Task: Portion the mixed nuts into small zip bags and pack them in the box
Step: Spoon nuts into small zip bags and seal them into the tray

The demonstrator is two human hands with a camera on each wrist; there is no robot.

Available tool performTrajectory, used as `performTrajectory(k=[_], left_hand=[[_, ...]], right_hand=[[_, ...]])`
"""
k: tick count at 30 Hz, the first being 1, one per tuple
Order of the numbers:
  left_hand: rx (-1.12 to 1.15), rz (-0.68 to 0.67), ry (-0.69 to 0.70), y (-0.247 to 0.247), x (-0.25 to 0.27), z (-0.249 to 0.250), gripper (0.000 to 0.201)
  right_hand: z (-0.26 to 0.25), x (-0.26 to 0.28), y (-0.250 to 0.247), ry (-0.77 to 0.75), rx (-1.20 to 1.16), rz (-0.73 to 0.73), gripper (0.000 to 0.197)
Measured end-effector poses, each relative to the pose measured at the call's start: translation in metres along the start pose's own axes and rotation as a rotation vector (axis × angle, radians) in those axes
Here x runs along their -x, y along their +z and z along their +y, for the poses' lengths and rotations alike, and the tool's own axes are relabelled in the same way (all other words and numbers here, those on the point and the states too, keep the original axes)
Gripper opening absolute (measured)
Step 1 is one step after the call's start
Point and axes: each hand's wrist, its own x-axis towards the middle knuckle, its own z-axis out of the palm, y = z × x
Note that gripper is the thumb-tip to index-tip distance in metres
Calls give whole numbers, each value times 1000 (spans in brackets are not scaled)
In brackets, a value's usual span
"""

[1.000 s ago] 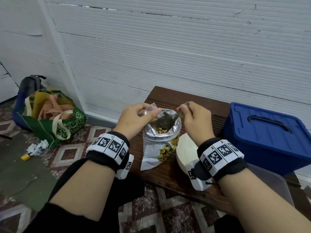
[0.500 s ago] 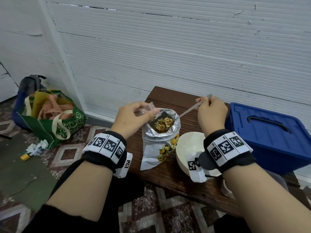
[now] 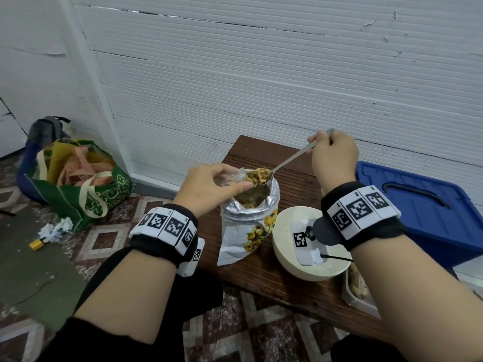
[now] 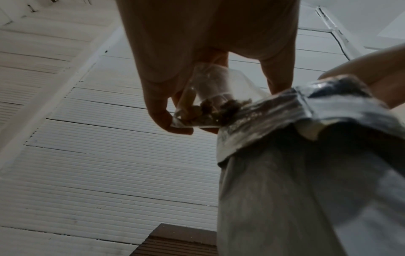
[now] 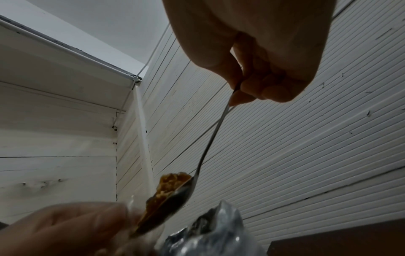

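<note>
White ribbed wall panels stood behind a dark slatted wooden tabletop. On it, the right hand had its grip curled round the upper handle of a metal spoon, whose bowl carried a heap of mixed nuts and tilted toward the mouth of a small zip bag. The left hand pinched that clear bag between thumb and fingers, just above the open top of a foil nut pouch; some nuts already lay in the bag's lower corner. The pouch stood upright near the tabletop's front edge, with a cream bowl just beside it on the right. A blue lidded box sat at the right end of the tabletop. A green tote bag rested on the patterned floor to the left.
</note>
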Motion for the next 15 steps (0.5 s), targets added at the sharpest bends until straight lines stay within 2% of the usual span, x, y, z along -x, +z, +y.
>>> performTrajectory(k=[7, 11, 15], left_hand=[[-29, -23, 12, 9, -2, 3, 44], [4, -85, 3, 7, -2, 2, 57], [12, -46, 12, 5, -2, 0, 49]], right_hand=[[6, 6, 18, 0, -16, -109, 30], [6, 9, 20, 3, -65, -134, 30], [4, 15, 18, -136, -149, -128, 28]])
